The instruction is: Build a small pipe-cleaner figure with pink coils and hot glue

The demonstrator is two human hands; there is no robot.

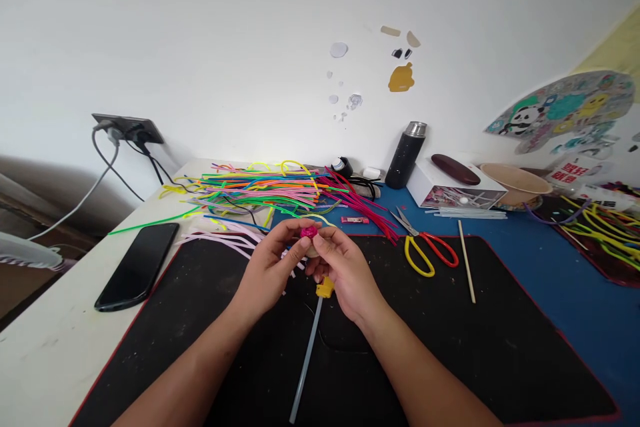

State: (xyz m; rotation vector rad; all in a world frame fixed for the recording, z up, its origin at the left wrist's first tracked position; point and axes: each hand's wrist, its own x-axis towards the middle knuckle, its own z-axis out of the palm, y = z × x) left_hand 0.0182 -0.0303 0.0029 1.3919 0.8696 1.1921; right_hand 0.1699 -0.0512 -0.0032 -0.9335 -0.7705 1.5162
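Over the black mat (260,367), your left hand (269,270) and right hand (353,272) clamp their fingers on a small magenta piece (309,231), probably steadying it from 2 sides, while scissors (411,231) lie right, handles nearest you, seemingly for easy reach.

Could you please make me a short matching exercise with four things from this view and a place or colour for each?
1. small magenta piece
2. scissors
3. smartphone
4. thermos flask

A. next to the white box
B. partly yellow, partly red
C. between the fingers of the left hand and right hand
D. on the pale tabletop, left of the black mat

Right pairs: 1-C, 2-B, 3-D, 4-A.
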